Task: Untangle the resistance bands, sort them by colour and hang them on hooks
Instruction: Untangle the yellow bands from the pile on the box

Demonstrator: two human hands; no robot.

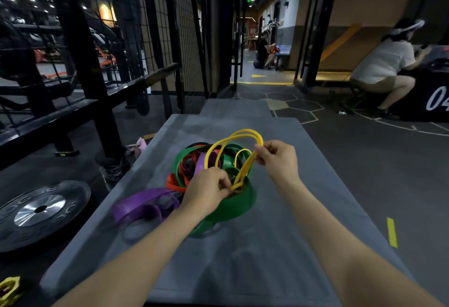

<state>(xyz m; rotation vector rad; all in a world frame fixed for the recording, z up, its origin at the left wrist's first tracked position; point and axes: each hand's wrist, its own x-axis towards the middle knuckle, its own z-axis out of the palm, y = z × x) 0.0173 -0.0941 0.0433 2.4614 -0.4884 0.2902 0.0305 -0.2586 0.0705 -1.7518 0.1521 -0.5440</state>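
We note our left hand [209,188] hiding the tangle's core while pinching the thin yellow band [245,136], which our right hand [277,158] also pinches, above wide green bands [233,205].

Tangled heap of green [233,205], purple [138,203], orange [173,182] bands; thin yellow band [245,134] looped above, partly lifted.

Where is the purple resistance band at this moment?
In the head view the purple resistance band lies on the grey mat, at the left edge of the tangle, beside the left hand and next to the orange band.
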